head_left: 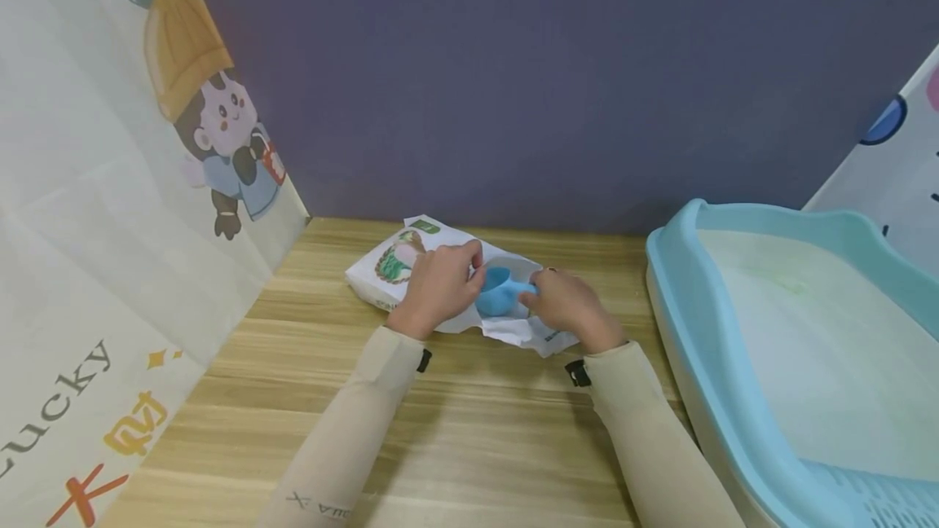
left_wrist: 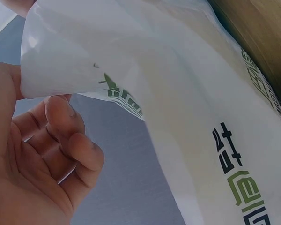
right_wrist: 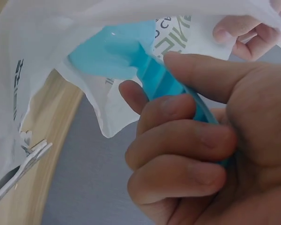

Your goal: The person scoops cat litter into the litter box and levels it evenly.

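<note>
A white plastic bag (head_left: 506, 334) with a printed picture lies on its side, its mouth spread toward the right. My left hand (head_left: 443, 283) pinches the bag's edge between thumb and forefinger, the other fingers loosely bent in the left wrist view. My right hand (head_left: 565, 300) grips the ribbed handle of a blue scoop (head_left: 499, 292), fingers wrapped round it in the right wrist view. The scoop's cup (right_wrist: 107, 54) is at the bag's mouth, partly behind the white plastic in the right wrist view.
A large light-blue litter box (head_left: 671, 292) with a pale interior stands on the right, close to my right forearm. Behind the wooden tabletop (head_left: 469, 446) rises a dark wall (head_left: 550, 88). A white sheet (head_left: 110, 210) with cartoon prints borders the left side.
</note>
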`<state>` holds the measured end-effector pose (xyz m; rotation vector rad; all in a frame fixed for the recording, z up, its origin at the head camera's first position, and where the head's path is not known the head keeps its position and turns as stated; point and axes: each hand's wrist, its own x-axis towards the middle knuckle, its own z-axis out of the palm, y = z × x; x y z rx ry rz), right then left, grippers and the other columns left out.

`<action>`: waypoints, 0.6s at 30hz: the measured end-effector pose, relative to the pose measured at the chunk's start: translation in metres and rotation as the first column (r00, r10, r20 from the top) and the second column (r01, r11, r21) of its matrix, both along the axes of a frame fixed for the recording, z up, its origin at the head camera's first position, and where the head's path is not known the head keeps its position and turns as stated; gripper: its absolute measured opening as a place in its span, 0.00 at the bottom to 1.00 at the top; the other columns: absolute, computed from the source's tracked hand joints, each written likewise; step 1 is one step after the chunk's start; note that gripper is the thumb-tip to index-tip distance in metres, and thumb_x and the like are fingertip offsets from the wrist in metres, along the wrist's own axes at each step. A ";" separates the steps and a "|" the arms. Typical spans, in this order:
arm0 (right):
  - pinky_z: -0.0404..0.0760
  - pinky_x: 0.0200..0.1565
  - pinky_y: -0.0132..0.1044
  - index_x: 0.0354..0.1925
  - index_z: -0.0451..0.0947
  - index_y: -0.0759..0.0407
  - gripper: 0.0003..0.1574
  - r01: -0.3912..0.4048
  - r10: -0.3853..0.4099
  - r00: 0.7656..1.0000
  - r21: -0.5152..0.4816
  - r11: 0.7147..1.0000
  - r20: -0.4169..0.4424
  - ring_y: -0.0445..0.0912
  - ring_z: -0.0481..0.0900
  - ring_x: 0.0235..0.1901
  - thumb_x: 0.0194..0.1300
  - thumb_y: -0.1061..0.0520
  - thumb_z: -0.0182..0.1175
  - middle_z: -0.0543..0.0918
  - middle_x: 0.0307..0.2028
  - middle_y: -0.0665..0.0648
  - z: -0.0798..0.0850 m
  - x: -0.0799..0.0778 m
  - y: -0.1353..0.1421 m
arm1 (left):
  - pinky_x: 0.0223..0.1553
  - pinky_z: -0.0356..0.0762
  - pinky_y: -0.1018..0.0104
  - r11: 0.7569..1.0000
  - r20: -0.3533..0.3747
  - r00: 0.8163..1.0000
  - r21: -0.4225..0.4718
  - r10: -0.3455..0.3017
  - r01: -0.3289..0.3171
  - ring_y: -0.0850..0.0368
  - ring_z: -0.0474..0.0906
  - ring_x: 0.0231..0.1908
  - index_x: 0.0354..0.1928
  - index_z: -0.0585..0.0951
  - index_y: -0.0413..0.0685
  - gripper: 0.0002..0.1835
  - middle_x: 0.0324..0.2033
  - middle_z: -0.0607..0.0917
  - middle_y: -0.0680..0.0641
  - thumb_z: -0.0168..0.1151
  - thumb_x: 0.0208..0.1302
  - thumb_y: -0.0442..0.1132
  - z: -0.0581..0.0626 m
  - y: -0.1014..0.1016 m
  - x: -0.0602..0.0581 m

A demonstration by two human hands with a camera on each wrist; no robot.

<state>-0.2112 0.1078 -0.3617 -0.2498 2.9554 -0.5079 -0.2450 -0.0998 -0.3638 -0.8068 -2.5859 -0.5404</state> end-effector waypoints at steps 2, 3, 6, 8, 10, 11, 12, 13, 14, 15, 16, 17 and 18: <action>0.68 0.28 0.37 0.40 0.76 0.61 0.17 -0.002 0.002 1.000 -0.013 1.000 -0.001 0.45 0.68 0.23 0.77 0.48 0.55 0.66 0.22 0.51 -0.001 0.000 0.000 | 0.17 0.62 0.65 1.000 -0.002 1.000 0.001 0.000 0.000 0.60 0.67 0.15 0.31 0.77 0.54 0.07 0.14 0.73 0.55 0.61 0.69 0.42 0.000 0.000 0.000; 0.67 0.28 0.37 0.40 0.76 0.61 0.17 -0.003 0.003 1.000 -0.018 1.000 -0.001 0.45 0.68 0.22 0.77 0.48 0.55 0.66 0.22 0.51 -0.002 0.000 0.000 | 0.17 0.62 0.65 1.000 -0.004 1.000 0.002 0.000 0.000 0.60 0.67 0.15 0.31 0.77 0.54 0.07 0.14 0.73 0.55 0.61 0.69 0.42 -0.001 0.000 0.000; 0.68 0.28 0.37 0.40 0.76 0.62 0.17 -0.004 0.004 1.000 -0.030 1.000 -0.002 0.45 0.68 0.22 0.77 0.48 0.55 0.66 0.22 0.51 -0.002 0.000 0.000 | 0.17 0.62 0.65 1.000 -0.006 1.000 0.002 0.000 0.000 0.60 0.68 0.15 0.31 0.77 0.54 0.07 0.14 0.73 0.55 0.61 0.69 0.42 0.000 0.000 0.000; 0.67 0.28 0.37 0.41 0.76 0.62 0.17 -0.003 0.003 1.000 -0.042 0.999 0.005 0.45 0.68 0.22 0.77 0.49 0.55 0.67 0.23 0.52 -0.003 -0.001 0.000 | 0.17 0.62 0.65 1.000 -0.004 1.000 0.001 0.002 -0.002 0.60 0.68 0.15 0.31 0.77 0.54 0.07 0.14 0.73 0.55 0.61 0.69 0.42 0.000 -0.001 -0.001; 0.68 0.27 0.37 0.41 0.76 0.63 0.17 -0.006 0.007 1.000 -0.054 0.999 0.018 0.46 0.69 0.23 0.77 0.49 0.55 0.68 0.24 0.52 -0.005 -0.002 0.000 | 0.17 0.62 0.65 1.000 -0.002 1.000 0.001 0.002 -0.002 0.60 0.68 0.15 0.31 0.77 0.54 0.07 0.14 0.73 0.55 0.61 0.69 0.42 0.000 -0.001 -0.001; 0.68 0.27 0.37 0.41 0.76 0.63 0.17 -0.010 0.012 1.000 -0.064 0.998 0.027 0.46 0.69 0.24 0.77 0.49 0.54 0.69 0.24 0.53 -0.007 -0.003 0.000 | 0.17 0.62 0.65 1.000 -0.001 1.000 0.001 0.002 -0.002 0.60 0.68 0.15 0.31 0.77 0.54 0.07 0.14 0.73 0.55 0.61 0.69 0.42 0.000 -0.001 -0.001; 0.68 0.27 0.37 0.42 0.76 0.64 0.17 -0.015 0.018 0.999 -0.076 0.997 0.039 0.46 0.70 0.24 0.77 0.50 0.54 0.69 0.25 0.53 -0.009 -0.003 0.000 | 0.17 0.62 0.65 1.000 -0.002 1.000 0.001 0.001 -0.001 0.60 0.67 0.15 0.31 0.77 0.54 0.07 0.14 0.72 0.55 0.61 0.69 0.42 0.000 -0.002 -0.001; 0.69 0.27 0.37 0.42 0.75 0.64 0.17 -0.021 0.025 0.998 -0.089 0.996 0.053 0.46 0.70 0.25 0.78 0.50 0.54 0.70 0.26 0.54 -0.011 -0.004 0.000 | 0.17 0.62 0.65 1.000 -0.001 1.000 0.002 -0.001 0.001 0.60 0.67 0.15 0.31 0.77 0.53 0.07 0.14 0.72 0.55 0.61 0.69 0.42 0.000 -0.002 -0.001; 0.69 0.27 0.37 0.43 0.75 0.64 0.17 -0.029 0.035 0.997 -0.097 0.995 0.063 0.46 0.71 0.26 0.78 0.50 0.53 0.71 0.27 0.54 -0.013 -0.005 0.000 | 0.17 0.62 0.65 1.000 -0.002 1.000 0.004 -0.003 0.003 0.60 0.67 0.15 0.31 0.77 0.53 0.07 0.14 0.72 0.55 0.61 0.69 0.42 0.000 -0.002 -0.001; 0.69 0.27 0.36 0.44 0.75 0.65 0.17 -0.042 0.049 0.996 -0.105 0.994 0.070 0.46 0.71 0.26 0.78 0.51 0.53 0.72 0.28 0.54 -0.015 -0.006 0.000 | 0.16 0.62 0.65 1.000 -0.003 1.000 0.005 -0.005 0.005 0.60 0.67 0.14 0.31 0.77 0.53 0.07 0.14 0.72 0.55 0.61 0.69 0.42 -0.001 -0.002 -0.001; 0.70 0.27 0.36 0.45 0.74 0.65 0.17 -0.049 0.058 0.995 -0.113 0.992 0.081 0.46 0.72 0.26 0.79 0.51 0.52 0.72 0.28 0.55 -0.018 -0.007 0.000 | 0.16 0.61 0.66 1.000 -0.003 1.000 0.007 -0.008 0.008 0.60 0.67 0.14 0.31 0.77 0.53 0.07 0.13 0.72 0.55 0.61 0.69 0.42 -0.001 -0.002 -0.001; 0.70 0.27 0.36 0.46 0.74 0.65 0.17 -0.051 0.063 0.994 -0.123 0.991 0.090 0.47 0.72 0.27 0.79 0.51 0.51 0.73 0.29 0.55 -0.020 -0.008 0.000 | 0.16 0.61 0.66 1.000 -0.004 1.000 0.008 -0.010 0.010 0.60 0.66 0.14 0.31 0.77 0.53 0.07 0.13 0.72 0.55 0.61 0.69 0.42 -0.001 -0.002 -0.001; 0.70 0.27 0.36 0.47 0.74 0.65 0.17 -0.055 0.068 0.993 -0.128 0.990 0.099 0.47 0.73 0.27 0.79 0.51 0.51 0.74 0.30 0.56 -0.022 -0.009 0.000 | 0.16 0.61 0.66 1.000 -0.005 1.000 0.009 -0.012 0.012 0.60 0.66 0.14 0.31 0.77 0.53 0.07 0.13 0.72 0.55 0.62 0.69 0.42 -0.001 -0.002 -0.001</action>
